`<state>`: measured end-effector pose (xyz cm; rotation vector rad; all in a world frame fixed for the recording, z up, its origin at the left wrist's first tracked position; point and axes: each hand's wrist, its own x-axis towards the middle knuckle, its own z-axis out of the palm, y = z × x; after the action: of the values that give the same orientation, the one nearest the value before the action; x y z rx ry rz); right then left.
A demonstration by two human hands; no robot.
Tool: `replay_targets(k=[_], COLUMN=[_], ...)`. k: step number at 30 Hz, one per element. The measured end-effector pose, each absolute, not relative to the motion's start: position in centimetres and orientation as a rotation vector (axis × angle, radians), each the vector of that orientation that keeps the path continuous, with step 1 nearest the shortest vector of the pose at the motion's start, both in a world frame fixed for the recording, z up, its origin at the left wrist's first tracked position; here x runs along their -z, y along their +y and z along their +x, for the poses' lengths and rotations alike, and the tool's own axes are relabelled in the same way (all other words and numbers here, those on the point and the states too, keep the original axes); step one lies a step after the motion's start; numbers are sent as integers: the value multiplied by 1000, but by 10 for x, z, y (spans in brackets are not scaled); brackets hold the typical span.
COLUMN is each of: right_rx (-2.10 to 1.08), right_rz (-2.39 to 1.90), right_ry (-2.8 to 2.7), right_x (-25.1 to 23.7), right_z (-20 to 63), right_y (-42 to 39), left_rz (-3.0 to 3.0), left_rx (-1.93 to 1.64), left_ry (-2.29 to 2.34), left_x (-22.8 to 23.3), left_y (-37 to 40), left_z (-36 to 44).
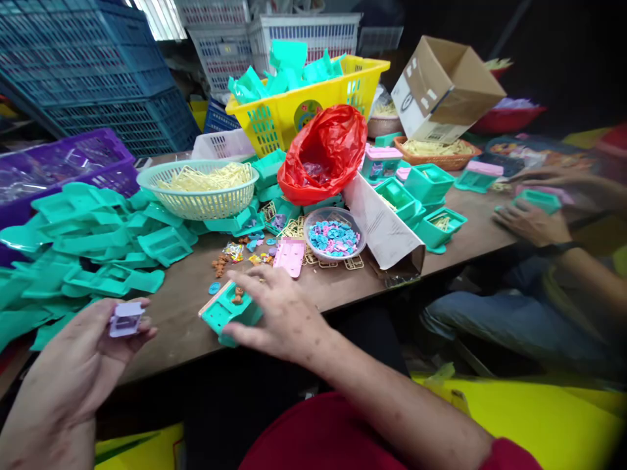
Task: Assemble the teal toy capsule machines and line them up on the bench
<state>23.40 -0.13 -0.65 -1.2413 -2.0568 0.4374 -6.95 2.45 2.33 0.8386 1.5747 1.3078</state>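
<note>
My left hand (93,352) is raised at the table's near left edge, pinching a small lilac plastic piece (126,320) shaped like a little open frame. At the table's front edge, my right hand (284,313) spans a teal plastic box (226,312), thumb on the near side and fingers across the far side. A small brown figure (238,296) sits in the box. Just beyond lie a pink plastic panel (290,256), more brown figures (220,265) and small wrapped packets (233,252). A blue disc (214,288) rests beside the box.
Teal parts (98,241) are heaped at left. Behind stand a pale basket (206,202) of cream strips, a red bag (323,156), a yellow basket (313,111) and a bowl (336,254) of blue and pink pieces. At right, another person's hands (533,222) handle a teal box.
</note>
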Motion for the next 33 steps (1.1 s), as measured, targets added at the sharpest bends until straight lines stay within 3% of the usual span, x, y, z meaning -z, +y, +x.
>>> replay_targets(k=[7, 13, 18, 23, 27, 33], right_rx=[-485, -371, -371, -273, -190, -117], right_rz=[-1432, -1553, -1500, -1458, -1781, -2112], right_ry=[-1827, -1813, -1905, -2071, -2213, -2140], right_x=[-11, 6, 7, -23, -33, -4], right_z=[352, 391, 375, 343, 300, 247], right_y=[5, -2, 23, 97, 176, 249], left_rz=[971, 1833, 1884, 1966, 2007, 2082], left_rx=[-1237, -1038, -947, -912, -916, -956], left_ry=[1709, 2067, 2035, 2031, 2010, 1983], left_x=[11, 36, 49, 60, 59, 44], left_y=[16, 11, 17, 21, 16, -4], left_z=[-96, -108, -110, -116, -119, -129])
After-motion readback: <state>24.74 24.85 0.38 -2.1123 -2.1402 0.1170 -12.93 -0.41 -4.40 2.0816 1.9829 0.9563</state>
